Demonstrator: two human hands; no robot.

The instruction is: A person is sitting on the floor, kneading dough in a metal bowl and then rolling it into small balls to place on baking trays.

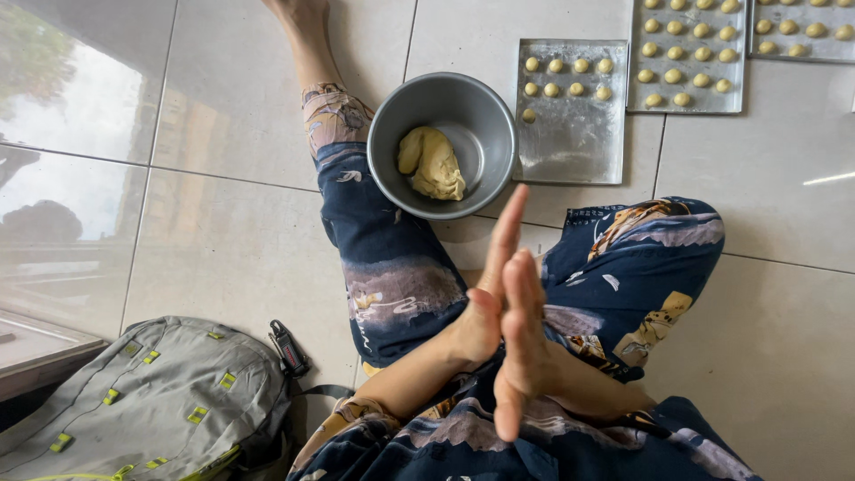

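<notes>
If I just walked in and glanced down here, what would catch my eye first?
Probably the person's left hand and right hand, pressed palm to palm in the middle over patterned dark blue trousers. Just beyond them on the pale tiled floor sits a round grey metal bowl holding a lump of yellow dough. To its right lie flat metal baking trays lined with small dough balls.

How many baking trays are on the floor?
3. The nearest tray sits right of the bowl, the middle tray beyond it, the far tray at the top right corner, cut off by the frame.
</notes>
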